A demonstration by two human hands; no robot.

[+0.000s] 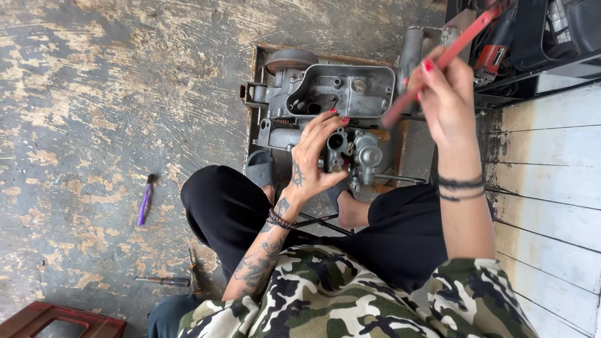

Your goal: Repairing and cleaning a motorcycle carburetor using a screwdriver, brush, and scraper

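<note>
My left hand grips a small grey metal carburettor and holds it just above my knees. My right hand is raised to its right and is shut on a long red-handled tool; the tool's dark lower end points down toward the carburettor. Behind both hands a larger grey engine casing with an open cavity lies on a low stand.
On the worn concrete floor lie a purple-handled brush and two screwdrivers. A dark red stool sits at bottom left. White boards run along the right. A red power tool rests on a black rack at top right.
</note>
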